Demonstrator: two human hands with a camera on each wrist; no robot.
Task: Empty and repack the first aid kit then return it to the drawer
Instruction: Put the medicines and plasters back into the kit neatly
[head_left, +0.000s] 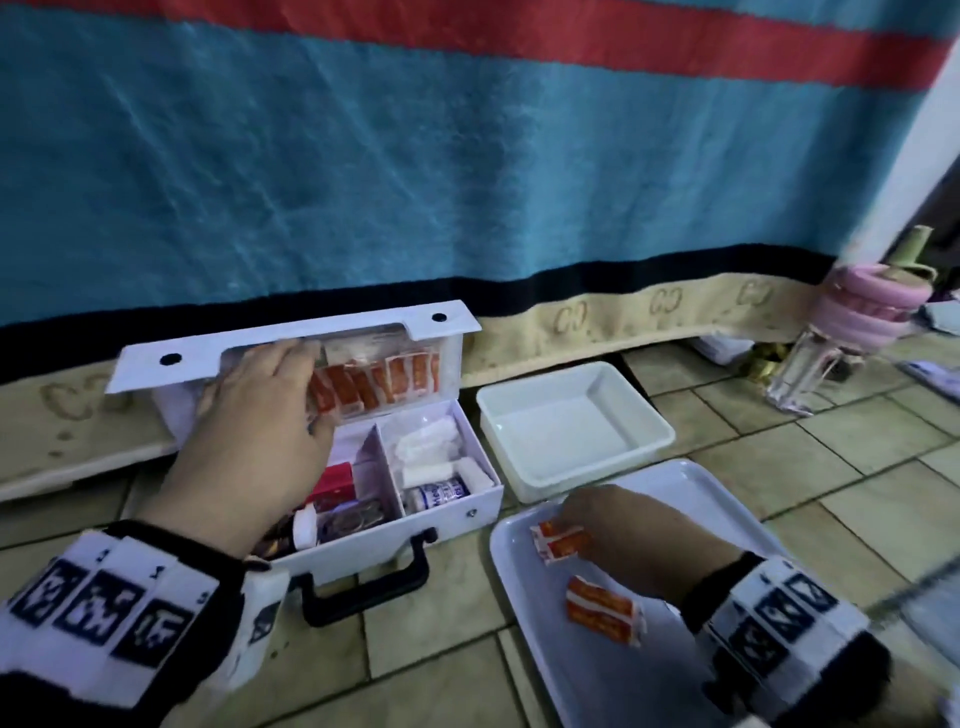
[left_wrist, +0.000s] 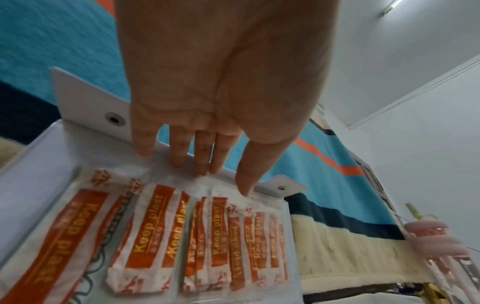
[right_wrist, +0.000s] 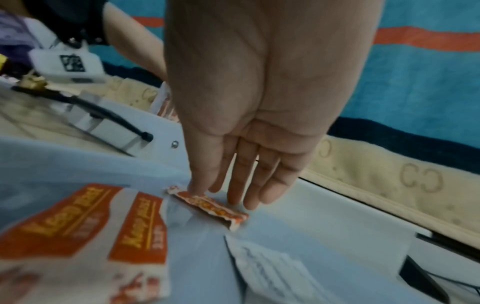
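The white first aid kit (head_left: 452, 512) stands open on the tiled floor, its lid (head_left: 291, 338) upright. A clear pocket in the lid holds several orange plaster strips (head_left: 384, 384) (left_wrist: 155, 236). My left hand (head_left: 260, 415) (left_wrist: 221, 82) reaches to the pocket's top edge, and its straight fingertips (left_wrist: 200, 170) touch it. In the box lie gauze rolls (head_left: 431, 441), a red packet (head_left: 335, 480) and a white-capped bottle (head_left: 304, 527). My right hand (head_left: 634, 535) (right_wrist: 246, 102) rests on a white tray (head_left: 597, 691), straight fingers touching one plaster strip (head_left: 558, 540) (right_wrist: 207, 202). More plaster strips (head_left: 602, 610) (right_wrist: 85, 226) lie nearer me.
An empty white tub (head_left: 566, 436) sits right of the kit, behind the tray. A teal and red blanket (head_left: 467, 182) hangs down behind everything. A clear bottle with a pink lid (head_left: 852, 332) stands at the far right. The kit's black handle (head_left: 374, 587) faces me.
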